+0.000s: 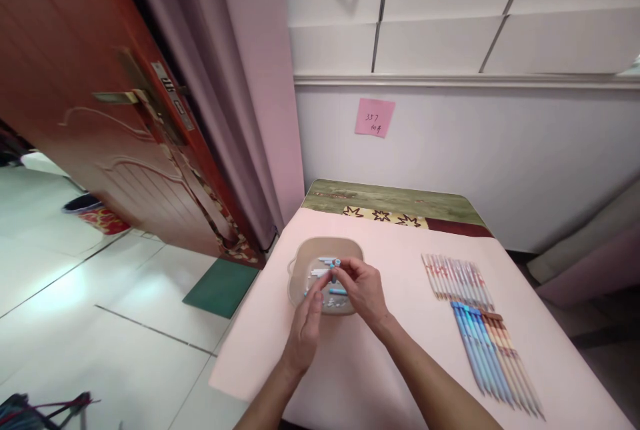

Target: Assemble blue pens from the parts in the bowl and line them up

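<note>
My left hand (306, 330) and my right hand (367, 290) meet above a beige plastic basin (303, 263). Between their fingertips is a small light-blue pen part (335, 263), its upper end showing as a round opening. My right thumb and fingers pinch it from the right. The left fingers close in from the lower left, partly hiding its lower end. Inside the basin lie white pen parts (320, 273), a light-blue pen tube (338, 291) and several small whitish pieces (334, 303) too small to make out.
On the table's pink cover (400, 350), to the right, lie a row of pale patterned pens (457, 280), a row of blue pens (480, 350) and brown-capped pens (510, 357). A pink note (375, 117) is on the wall. A wooden door (125, 150) stands left.
</note>
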`<state>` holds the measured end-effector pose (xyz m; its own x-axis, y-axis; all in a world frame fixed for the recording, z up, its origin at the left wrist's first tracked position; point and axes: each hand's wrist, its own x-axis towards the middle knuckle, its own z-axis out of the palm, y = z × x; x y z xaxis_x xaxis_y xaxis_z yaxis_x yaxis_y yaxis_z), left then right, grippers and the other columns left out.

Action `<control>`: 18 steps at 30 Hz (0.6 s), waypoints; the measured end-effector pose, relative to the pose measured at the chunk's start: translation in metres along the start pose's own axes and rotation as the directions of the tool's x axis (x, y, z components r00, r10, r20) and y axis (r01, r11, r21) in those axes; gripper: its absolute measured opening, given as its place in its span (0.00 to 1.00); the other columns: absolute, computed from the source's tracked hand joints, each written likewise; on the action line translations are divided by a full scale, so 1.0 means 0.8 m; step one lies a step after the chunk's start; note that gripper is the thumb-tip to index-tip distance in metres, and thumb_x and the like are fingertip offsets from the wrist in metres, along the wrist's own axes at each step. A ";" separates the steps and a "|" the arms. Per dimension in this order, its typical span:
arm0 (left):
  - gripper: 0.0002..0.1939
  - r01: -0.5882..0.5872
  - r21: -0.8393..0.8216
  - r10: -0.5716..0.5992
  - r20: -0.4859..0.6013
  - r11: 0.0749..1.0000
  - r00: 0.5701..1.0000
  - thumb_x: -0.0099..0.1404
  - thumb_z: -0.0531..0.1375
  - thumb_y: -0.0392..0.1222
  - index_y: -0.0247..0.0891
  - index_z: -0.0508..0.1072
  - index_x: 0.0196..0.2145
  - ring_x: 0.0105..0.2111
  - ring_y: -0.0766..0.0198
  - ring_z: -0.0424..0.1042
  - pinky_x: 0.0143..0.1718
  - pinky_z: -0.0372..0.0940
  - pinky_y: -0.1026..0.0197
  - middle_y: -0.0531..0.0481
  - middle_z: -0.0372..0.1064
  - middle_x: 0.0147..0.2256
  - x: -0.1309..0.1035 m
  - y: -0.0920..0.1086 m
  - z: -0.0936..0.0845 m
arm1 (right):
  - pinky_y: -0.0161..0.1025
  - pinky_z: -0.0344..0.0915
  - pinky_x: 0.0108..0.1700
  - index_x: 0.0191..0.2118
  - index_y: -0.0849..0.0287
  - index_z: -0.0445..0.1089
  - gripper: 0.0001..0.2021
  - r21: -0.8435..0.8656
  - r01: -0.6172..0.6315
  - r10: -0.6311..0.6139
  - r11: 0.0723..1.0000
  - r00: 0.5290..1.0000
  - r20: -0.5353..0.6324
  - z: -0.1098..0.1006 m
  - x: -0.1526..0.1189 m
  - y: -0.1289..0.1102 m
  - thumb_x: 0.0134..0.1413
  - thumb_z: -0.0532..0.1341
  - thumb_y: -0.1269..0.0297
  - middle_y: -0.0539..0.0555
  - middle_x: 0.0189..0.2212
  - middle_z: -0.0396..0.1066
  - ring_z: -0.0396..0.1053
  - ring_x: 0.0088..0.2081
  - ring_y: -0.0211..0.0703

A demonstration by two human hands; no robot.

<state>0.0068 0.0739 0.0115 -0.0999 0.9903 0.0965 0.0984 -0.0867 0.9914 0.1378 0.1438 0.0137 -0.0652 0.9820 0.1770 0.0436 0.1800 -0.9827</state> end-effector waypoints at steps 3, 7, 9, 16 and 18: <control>0.22 0.033 0.016 -0.033 -0.002 0.999 0.999 0.68 0.51 0.49 0.41 0.67 0.56 0.59 0.54 0.61 0.59 0.55 0.51 0.44 0.64 0.57 0.006 -0.004 -0.003 | 0.38 0.70 0.36 0.36 0.57 0.75 0.08 0.032 -0.041 0.040 0.999 0.999 0.015 -0.002 0.001 0.001 0.51 0.63 0.60 0.53 0.31 0.77 0.74 0.32 0.44; 0.18 -0.013 0.160 0.024 -0.067 0.987 0.997 0.61 0.60 0.46 0.40 0.72 0.48 0.50 0.53 0.69 0.53 0.62 0.52 0.44 0.72 0.48 0.018 -0.007 -0.002 | 0.39 0.70 0.36 0.41 0.57 0.73 0.12 0.049 -0.036 0.035 0.998 0.999 0.022 0.004 -0.004 -0.001 0.50 0.64 0.60 0.52 0.30 0.77 0.74 0.31 0.44; 0.13 -0.053 0.226 0.073 -0.081 0.973 0.994 0.60 0.61 0.46 0.40 0.74 0.42 0.44 0.54 0.73 0.49 0.65 0.53 0.45 0.75 0.42 0.023 -0.006 -0.001 | 0.39 0.70 0.36 0.44 0.56 0.70 0.15 0.059 -0.034 0.032 0.998 0.999 0.030 0.006 -0.008 -0.003 0.49 0.66 0.60 0.51 0.28 0.76 0.74 0.30 0.43; 0.13 -0.038 0.061 0.044 -0.098 0.997 0.994 0.59 0.63 0.47 0.38 0.73 0.39 0.39 0.55 0.75 0.39 0.69 0.57 0.45 0.76 0.36 0.034 -0.007 0.000 | 0.47 0.62 0.52 0.22 0.58 0.65 0.13 0.120 -0.009 0.003 0.993 0.998 0.057 -0.013 -0.009 -0.016 0.48 0.66 0.57 0.61 0.49 0.70 0.68 0.51 0.52; 0.16 -0.028 0.017 0.029 -0.100 0.999 0.995 0.59 0.63 0.46 0.38 0.71 0.44 0.42 0.55 0.75 0.41 0.69 0.56 0.45 0.76 0.39 0.035 -0.008 0.001 | 0.49 0.57 0.56 0.22 0.58 0.67 0.13 0.108 -0.031 0.017 0.994 0.991 0.130 -0.018 -0.008 -0.020 0.48 0.66 0.57 0.61 0.55 0.65 0.62 0.57 0.54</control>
<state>0.0043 0.1020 0.0078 -0.1960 0.9714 0.1341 0.1180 -0.1124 0.9866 0.1520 0.1350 0.0288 -0.1931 0.9694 0.1518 -0.0628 0.1422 -0.9878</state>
